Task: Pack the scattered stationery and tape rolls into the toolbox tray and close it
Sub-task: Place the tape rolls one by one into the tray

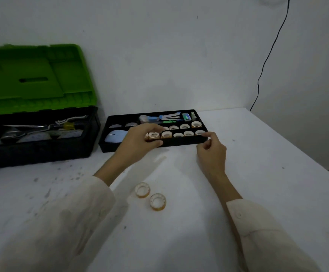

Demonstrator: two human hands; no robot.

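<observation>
Pinched tape roll (154,136) in left hand (138,141) over tray (181,143) front row, mid-frame | held right hand (211,152) loosely curled, empty, at tray's right corner | spotted two loose rolls (142,190) on table (257,173), lower centre | judged step: filling rows | next likely needed: seating it, fetching those, tray into toolbox (38,152), upper left.

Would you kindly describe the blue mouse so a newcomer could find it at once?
Right of the green-lidded toolbox sits a black tray. In its near-left compartment lies the mouse, pale blue and smooth, unlike the ring-shaped tape rolls to its right.
</observation>
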